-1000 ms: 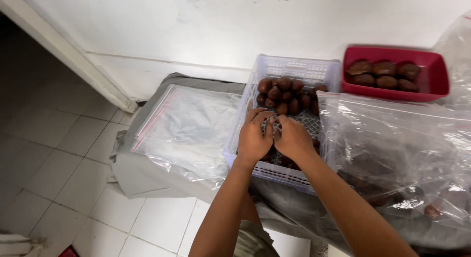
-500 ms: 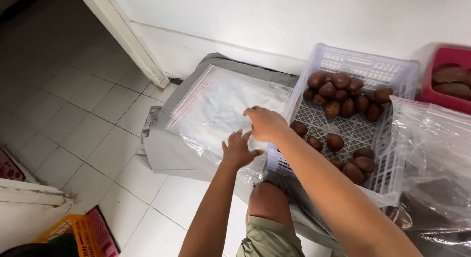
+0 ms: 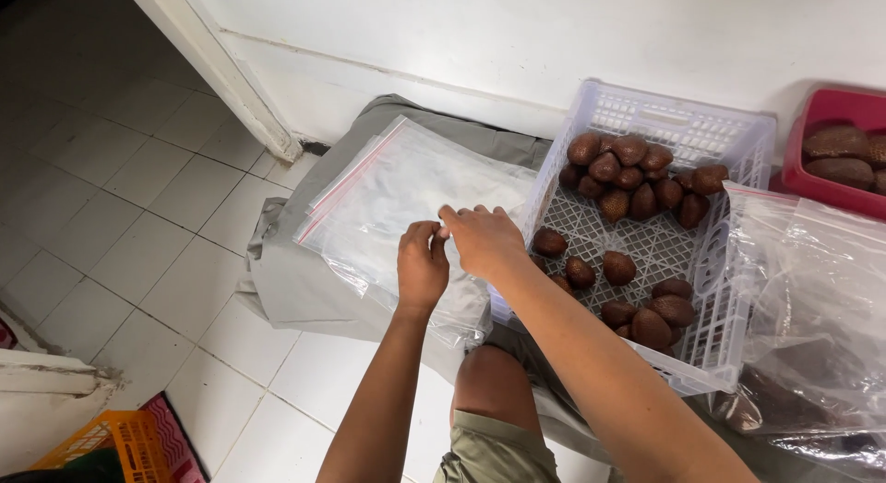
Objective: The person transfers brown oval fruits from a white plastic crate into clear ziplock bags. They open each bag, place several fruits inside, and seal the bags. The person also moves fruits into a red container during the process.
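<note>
A stack of clear zip bags (image 3: pixel 388 202) with red seal strips lies on a grey cloth (image 3: pixel 295 280) on the tiled floor. My left hand (image 3: pixel 422 264) and my right hand (image 3: pixel 480 238) meet over the bags' near right edge, fingers pinching the plastic of the top bag. Just right of my hands stands a white slotted plastic basket (image 3: pixel 729 151) with several brown scaly fruits (image 3: pixel 628 174) in it.
A red tray (image 3: pixel 831 109) with more brown fruits sits at the far right by the wall. A large clear bag (image 3: pixel 812 298) holding fruits lies right of the basket. My bare knee (image 3: pixel 494 381) is below. An orange crate (image 3: pixel 120 441) sits bottom left. A white door frame (image 3: pixel 217 68) runs upper left.
Both hands left the basket and moved left to the stack of zip bags. The left hand has closed in beside the right hand on the plastic. The view shifted left.
</note>
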